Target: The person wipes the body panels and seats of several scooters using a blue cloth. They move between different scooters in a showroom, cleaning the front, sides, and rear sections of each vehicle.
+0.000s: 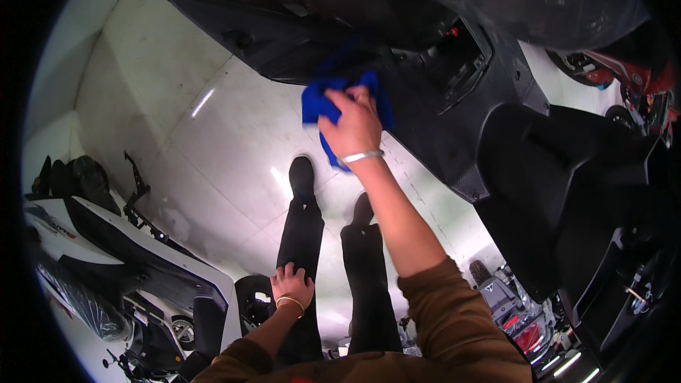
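Note:
My right hand point(354, 122), with a silver bracelet at its wrist, grips a blue cloth point(322, 101) against the lower edge of a black scooter's body panel point(298, 61). Part of the cloth hangs below the fingers over the floor. My left hand point(292, 284), with a gold bangle at the wrist, rests on my left thigh in black trousers, fingers slightly spread and holding nothing. To the right of the cloth is an open compartment point(463, 64) in the scooter's black plastic floorboard area.
The scooter's black front panel point(532, 159) reaches down the right side, with keys point(641, 298) near its edge. A white scooter point(159, 239) stands at the lower left. A red motorcycle point(638, 72) is at the far right. Pale floor tiles point(229, 133) lie beneath my feet.

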Tool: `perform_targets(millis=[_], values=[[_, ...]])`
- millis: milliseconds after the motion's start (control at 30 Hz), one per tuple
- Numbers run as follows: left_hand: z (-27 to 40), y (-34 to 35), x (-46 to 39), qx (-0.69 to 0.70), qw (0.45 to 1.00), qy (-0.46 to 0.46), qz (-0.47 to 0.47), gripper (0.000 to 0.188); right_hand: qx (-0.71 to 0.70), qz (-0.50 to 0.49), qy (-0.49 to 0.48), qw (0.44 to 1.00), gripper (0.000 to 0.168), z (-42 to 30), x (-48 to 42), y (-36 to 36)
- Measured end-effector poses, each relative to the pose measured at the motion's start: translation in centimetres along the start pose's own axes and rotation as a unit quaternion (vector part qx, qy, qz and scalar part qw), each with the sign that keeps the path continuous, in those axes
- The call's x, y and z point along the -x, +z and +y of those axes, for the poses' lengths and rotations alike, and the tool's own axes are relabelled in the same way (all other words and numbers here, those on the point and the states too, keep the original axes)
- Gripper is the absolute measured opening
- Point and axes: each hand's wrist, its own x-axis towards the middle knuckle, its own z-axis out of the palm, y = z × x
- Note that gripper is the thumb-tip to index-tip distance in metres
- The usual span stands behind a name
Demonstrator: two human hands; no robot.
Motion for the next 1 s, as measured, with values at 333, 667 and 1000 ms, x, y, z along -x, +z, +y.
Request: perform_targets(millis=[333,667,1000], values=[[-0.6,-0.3,-0.1,0.03,0.999,-0.017,-0.012,0.027,-0.075,0.029,0.094,0.992,0.047,0.4,-7.4,-4.2],[-1.3,-1.0,-0.3,0.042,0.999,-0.012,0.012,0.026,0.004,0.017,-0.004,1.0,0.057,-10.2,-5.3,-2.5],[-1.3,-1.2,-0.3,0.034,0.999,-0.009,0.015,0.026,0.018,-0.024,-0.184,0.983,0.07,-5.6,-6.8,-3.2]])
